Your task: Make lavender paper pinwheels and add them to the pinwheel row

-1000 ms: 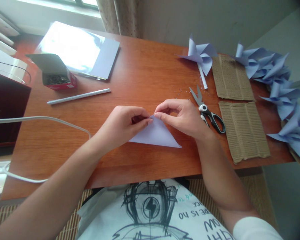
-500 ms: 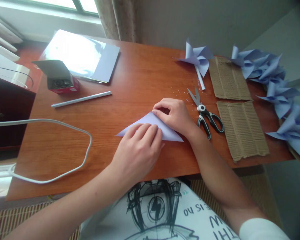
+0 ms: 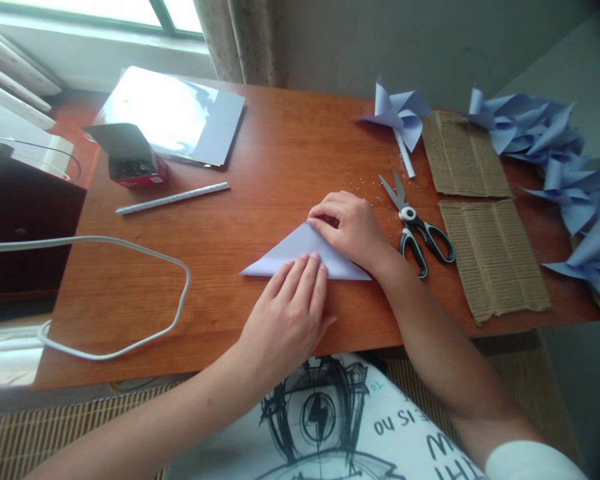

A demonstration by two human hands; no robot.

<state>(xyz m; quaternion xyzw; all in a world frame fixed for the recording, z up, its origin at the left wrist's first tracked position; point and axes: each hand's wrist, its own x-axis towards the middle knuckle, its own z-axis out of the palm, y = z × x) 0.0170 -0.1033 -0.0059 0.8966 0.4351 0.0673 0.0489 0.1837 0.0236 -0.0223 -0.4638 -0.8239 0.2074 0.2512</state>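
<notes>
A sheet of pale lilac paper (image 3: 285, 252), folded into a triangle, lies on the wooden table with its long folded edge toward me. My left hand (image 3: 293, 310) rests flat on that edge near its middle, fingers stretched out side by side. At the top corner my right hand (image 3: 350, 223) pinches the paper between thumb and forefinger, the other fingers curled. Just right of my right hand lies a pair of scissors (image 3: 407, 220), black and white handled, with blades spread apart and pointing away.
Two corrugated cardboard pieces (image 3: 495, 257) lie at the right, paper pinwheels (image 3: 535, 127) beyond them. Another pinwheel (image 3: 400, 110) on a stick lies at the back. Leftward are a paper stick (image 3: 173, 198), an opened small box (image 3: 137, 170), a sheet pack (image 3: 220, 127) and a white cable (image 3: 183, 293).
My left hand has moved down toward me and its bent fingers have straightened along the fold, baring more of the paper. My right hand keeps its pinch at the top corner.
</notes>
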